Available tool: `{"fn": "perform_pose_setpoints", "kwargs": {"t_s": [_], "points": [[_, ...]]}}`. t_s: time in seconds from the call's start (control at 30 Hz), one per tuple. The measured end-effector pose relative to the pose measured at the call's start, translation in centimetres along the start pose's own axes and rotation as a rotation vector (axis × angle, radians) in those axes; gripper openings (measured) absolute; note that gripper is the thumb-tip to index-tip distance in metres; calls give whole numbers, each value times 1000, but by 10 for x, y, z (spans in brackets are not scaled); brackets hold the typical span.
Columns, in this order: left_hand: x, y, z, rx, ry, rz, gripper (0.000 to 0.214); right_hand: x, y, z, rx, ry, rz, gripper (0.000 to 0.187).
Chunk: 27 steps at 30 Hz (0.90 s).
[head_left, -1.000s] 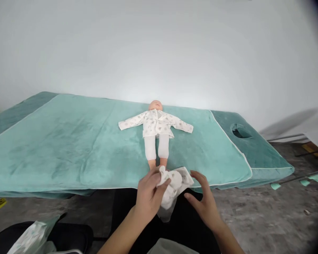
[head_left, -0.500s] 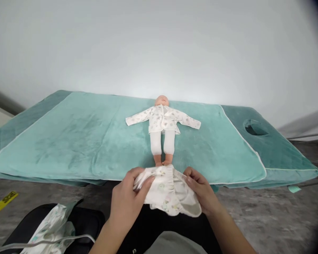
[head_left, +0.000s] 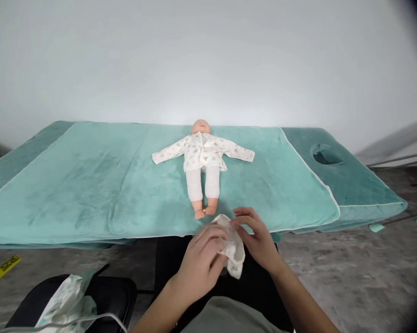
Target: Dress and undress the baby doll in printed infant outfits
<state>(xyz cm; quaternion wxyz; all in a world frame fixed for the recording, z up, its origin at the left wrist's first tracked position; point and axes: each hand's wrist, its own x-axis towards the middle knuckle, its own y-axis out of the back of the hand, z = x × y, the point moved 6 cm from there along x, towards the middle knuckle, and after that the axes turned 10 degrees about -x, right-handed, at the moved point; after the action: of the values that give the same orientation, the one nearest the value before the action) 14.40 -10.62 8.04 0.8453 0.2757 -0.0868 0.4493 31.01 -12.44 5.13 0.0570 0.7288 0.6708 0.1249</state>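
Note:
My left hand (head_left: 203, 259) is closed on a white printed baby garment (head_left: 234, 249), bunched up in front of my lap. My right hand (head_left: 255, 233) is at the garment's right side, fingers curved and apart, the tips touching or just by its edge. Beyond my hands a baby doll (head_left: 200, 126) lies on its back, feet toward me. It wears a white printed jacket (head_left: 203, 152) with the sleeves spread out, and white leggings (head_left: 193, 183). Its bare feet stick out just past the garment.
The doll lies on a bed with a turquoise cover (head_left: 73, 185), set against a white wall. A face hole (head_left: 328, 155) is at its right end. At lower left, a black chair (head_left: 114, 296) holds a pack of diapers (head_left: 64, 300), with a white cable (head_left: 101, 316) across it.
The garment was spread wide between both hands and is now gathered into a smaller bunch. My left hand has moved right, and my right hand has loosened. The view has shifted slightly.

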Motion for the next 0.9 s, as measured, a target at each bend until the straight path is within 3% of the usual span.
{"fn": "perform_pose_setpoints", "kwargs": {"t_s": [0.1, 0.2, 0.3, 0.37, 0.43, 0.53, 0.57, 0.63, 0.7, 0.77, 0.87, 0.9], "points": [[9, -1, -14, -150, 291, -25, 6, -8, -1, -19, -100, 133, -169, 32], [22, 0, -13, -234, 425, -141, 6, -10, -5, -27, -201, 135, -399, 29], [28, -4, -11, -323, 461, -362, 19, 0, 8, -27, -245, 108, -361, 30], [26, -9, -12, -408, 448, -417, 29, 7, 15, -26, -197, 103, -262, 33], [23, -12, -16, -517, 448, -348, 31, 8, 13, -20, -15, 68, -200, 43], [18, -12, -29, -720, 579, -110, 33, 0, -2, 5, 288, -65, -174, 57], [16, -10, -33, -788, 650, -18, 35, -3, -9, 13, 318, -105, -227, 58], [13, -4, -40, -887, 767, 142, 37, -12, -23, 22, 292, -142, -464, 54], [12, 2, -42, -921, 812, 172, 36, -20, -30, 21, 246, -128, -759, 49], [13, 1, -38, -891, 803, 4, 36, -19, -25, 14, 249, -104, -858, 46], [10, -11, -27, -788, 693, -386, 39, 0, -6, 7, 335, -114, -569, 43], [9, -13, -25, -770, 644, -438, 37, 3, -2, 8, 380, -136, -461, 45]]}}
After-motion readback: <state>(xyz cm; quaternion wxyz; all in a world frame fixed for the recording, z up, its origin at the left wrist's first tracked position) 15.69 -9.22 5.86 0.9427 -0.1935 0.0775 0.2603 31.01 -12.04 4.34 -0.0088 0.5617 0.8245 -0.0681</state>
